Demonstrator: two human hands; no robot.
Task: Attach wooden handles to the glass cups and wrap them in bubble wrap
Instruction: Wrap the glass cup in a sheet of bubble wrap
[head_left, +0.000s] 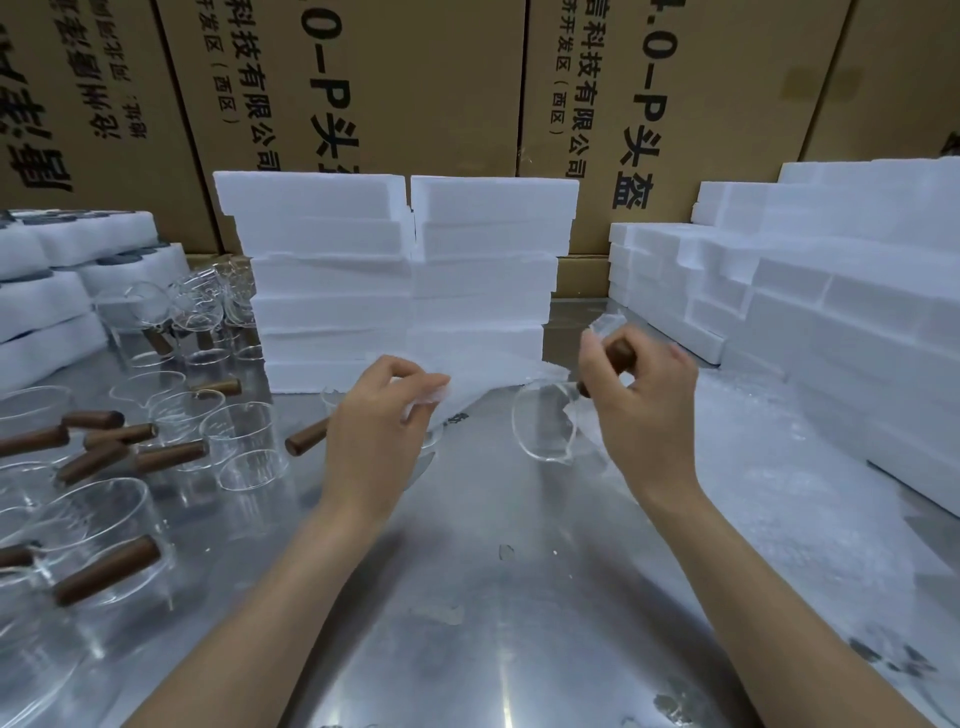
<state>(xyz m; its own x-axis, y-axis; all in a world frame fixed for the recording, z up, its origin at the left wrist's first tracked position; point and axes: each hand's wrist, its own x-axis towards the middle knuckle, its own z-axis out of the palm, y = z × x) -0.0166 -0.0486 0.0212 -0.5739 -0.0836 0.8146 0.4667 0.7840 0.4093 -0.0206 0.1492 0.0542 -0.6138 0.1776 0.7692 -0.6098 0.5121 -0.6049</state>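
My right hand (641, 400) grips the brown wooden handle (618, 356) of a clear glass cup (540, 426), which hangs tilted on its side above the metal table. My left hand (376, 410) pinches one edge of a sheet of bubble wrap (483, 379) that stretches across to the cup. Several more glass cups (236, 426) stand at the left, some with handles fitted. Loose wooden handles (96, 460) lie among them, and another handle (306, 436) juts out just left of my left hand.
Two stacks of white foam slabs (405, 270) stand straight ahead, with more foam blocks (831, 312) at the right and foam trays (47, 291) at the far left. Cardboard boxes (415, 83) wall the back. Bubble wrap sheets (769, 467) cover the table's right side.
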